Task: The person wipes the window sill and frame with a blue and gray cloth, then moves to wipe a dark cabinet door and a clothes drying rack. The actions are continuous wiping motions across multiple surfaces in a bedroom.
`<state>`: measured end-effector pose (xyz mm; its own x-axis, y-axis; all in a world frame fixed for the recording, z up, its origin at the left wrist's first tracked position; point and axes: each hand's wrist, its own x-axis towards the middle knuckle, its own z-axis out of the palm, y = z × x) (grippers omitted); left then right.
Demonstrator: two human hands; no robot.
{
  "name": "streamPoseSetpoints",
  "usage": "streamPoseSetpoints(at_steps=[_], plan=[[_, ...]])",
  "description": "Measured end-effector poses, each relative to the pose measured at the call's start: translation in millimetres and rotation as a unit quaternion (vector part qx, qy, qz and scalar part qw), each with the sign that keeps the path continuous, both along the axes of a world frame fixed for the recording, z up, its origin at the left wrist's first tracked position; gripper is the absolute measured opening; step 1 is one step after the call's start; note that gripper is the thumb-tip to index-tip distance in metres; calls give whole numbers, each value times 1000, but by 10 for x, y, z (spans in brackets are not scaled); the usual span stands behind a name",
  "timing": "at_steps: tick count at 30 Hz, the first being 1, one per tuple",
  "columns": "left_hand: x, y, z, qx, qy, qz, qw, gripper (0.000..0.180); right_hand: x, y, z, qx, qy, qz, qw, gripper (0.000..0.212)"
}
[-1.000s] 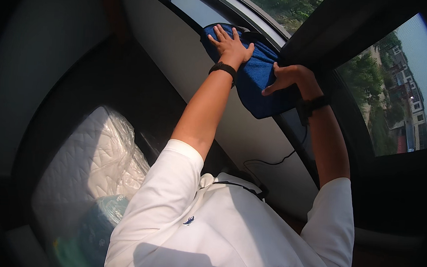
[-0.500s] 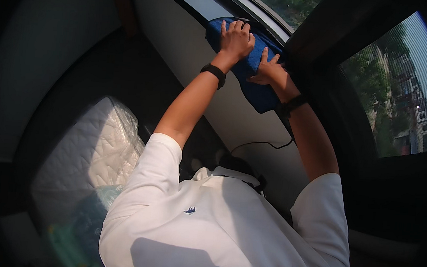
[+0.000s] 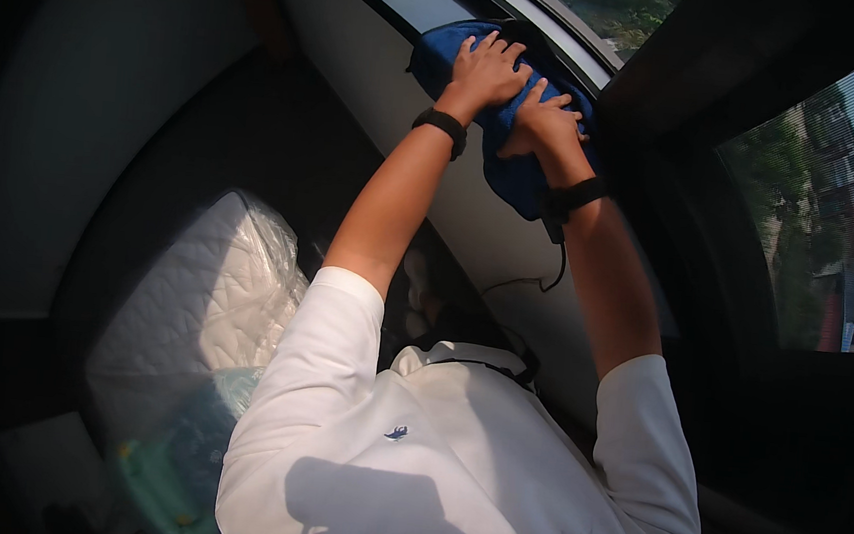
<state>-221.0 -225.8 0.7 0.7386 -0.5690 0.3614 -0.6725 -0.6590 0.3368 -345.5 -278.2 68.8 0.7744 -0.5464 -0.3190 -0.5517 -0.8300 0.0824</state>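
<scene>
A blue cloth (image 3: pixel 443 59) lies draped over the window ledge and hangs down over the white wall panel. My left hand (image 3: pixel 487 73) rests on its upper part with the fingers apart and pressed to the fabric. Close beside it on the right, my right hand (image 3: pixel 548 126) also lies on the cloth, its fingers spread. Between the two hands the cloth is creased. Its far side, towards the window frame, is partly dark and hard to make out. Black bands circle both my wrists.
A window frame (image 3: pixel 579 58) runs just beyond the cloth. At the right is a screened window (image 3: pixel 803 206). A thin black cord (image 3: pixel 555 277) hangs below the cloth. At the left stands a quilted white item (image 3: pixel 209 295) in clear plastic, with a greenish bag (image 3: pixel 164 482) nearer me.
My hands have come closer together on the cloth, and it has bunched up between them. The whole view has shifted slightly.
</scene>
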Motion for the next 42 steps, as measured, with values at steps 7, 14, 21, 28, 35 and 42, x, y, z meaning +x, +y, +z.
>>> streamPoseSetpoints(at_steps=[7, 14, 21, 28, 35, 42], plan=[[-8, 119, 149, -15, 40, 98, 994, 75, -326, 284, -315, -42, -274, 112, 954, 106], [-377, 206, 80, -16, -16, 34, 999, 75, -773, 90, -317, -47, -287, 67, 955, 106], [4, 233, 127, 2, -20, -7, 1000, 75, -326, 264, -283, -92, -232, 51, 967, 108], [307, 95, -64, 28, -2, -63, 998, 77, -248, 155, -567, -75, -223, 7, 972, 104], [112, 97, -56, 75, -6, -59, 995, 76, -686, 82, -365, -44, -246, -24, 968, 105], [102, 230, 37, 8, -28, -73, 997, 75, -588, 48, -514, -77, -277, 14, 958, 114]])
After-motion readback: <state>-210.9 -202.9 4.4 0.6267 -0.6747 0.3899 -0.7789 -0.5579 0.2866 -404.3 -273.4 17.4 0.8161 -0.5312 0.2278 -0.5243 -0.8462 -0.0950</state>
